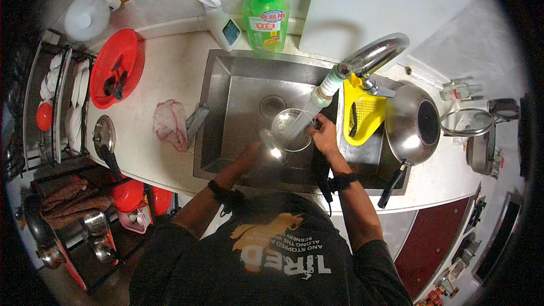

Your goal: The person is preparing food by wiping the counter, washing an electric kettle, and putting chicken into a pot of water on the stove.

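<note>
A stream from the chrome faucet [376,53] runs through a clear nozzle [325,89] into a small round metal vessel [293,114] over the stainless steel sink [233,66]. My right hand [325,135] grips the vessel at its right side, where a dark part shows by my fingers. A shiny curved metal piece [272,146], blurred and tilted, overlaps the vessel's left side. My left hand [253,153] is at this piece's left edge and seems to hold it. Blur hides its fingers, and I cannot tell whether the piece is a lid.
A yellow strainer basket [365,117] and an upturned wok [410,125] sit at the sink's right. Behind stand a green soap pump bottle [266,21], a spray bottle [219,23] and a white board [378,4]. Left are a crumpled cloth [170,123] and a red basin [114,57].
</note>
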`<state>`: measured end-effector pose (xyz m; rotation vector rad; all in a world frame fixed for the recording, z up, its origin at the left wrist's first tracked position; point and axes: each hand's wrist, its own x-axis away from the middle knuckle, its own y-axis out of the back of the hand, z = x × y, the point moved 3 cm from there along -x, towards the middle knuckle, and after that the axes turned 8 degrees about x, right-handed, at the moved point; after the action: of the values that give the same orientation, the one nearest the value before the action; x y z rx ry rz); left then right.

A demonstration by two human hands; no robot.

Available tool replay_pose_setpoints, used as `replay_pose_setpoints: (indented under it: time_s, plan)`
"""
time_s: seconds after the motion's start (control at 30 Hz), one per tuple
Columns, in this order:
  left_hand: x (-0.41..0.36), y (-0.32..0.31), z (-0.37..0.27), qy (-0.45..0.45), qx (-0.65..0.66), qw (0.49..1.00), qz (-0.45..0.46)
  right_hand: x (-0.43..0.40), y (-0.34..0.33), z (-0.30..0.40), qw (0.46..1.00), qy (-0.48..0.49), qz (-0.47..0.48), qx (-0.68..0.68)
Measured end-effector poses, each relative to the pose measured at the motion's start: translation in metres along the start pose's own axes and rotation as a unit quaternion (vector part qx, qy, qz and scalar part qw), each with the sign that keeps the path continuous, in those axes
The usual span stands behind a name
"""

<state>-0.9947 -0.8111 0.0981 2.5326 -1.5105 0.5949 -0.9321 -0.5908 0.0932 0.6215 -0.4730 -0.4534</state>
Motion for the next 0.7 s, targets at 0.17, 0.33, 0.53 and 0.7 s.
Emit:
replay_pose_setpoints:
  time_s: [0.17,0.33,0.53,0.7]
  plan:
    - [-0.009,-0.002,0.002,-0.040,-0.208,0.977,-0.008,0.002,0.000,0.009,0.999,0.001,0.007,0.034]
    - [-0.011,0.000,0.012,-0.103,-0.237,0.966,-0.021,0.003,-0.002,0.005,0.998,-0.029,0.028,0.038]
    - [-0.015,-0.002,0.020,-0.128,-0.260,0.957,-0.027,0.000,-0.010,-0.011,0.999,-0.010,0.012,0.029]
    - [-0.014,-0.001,0.023,-0.134,-0.272,0.952,-0.032,-0.002,-0.010,-0.007,0.999,-0.001,0.022,0.033]
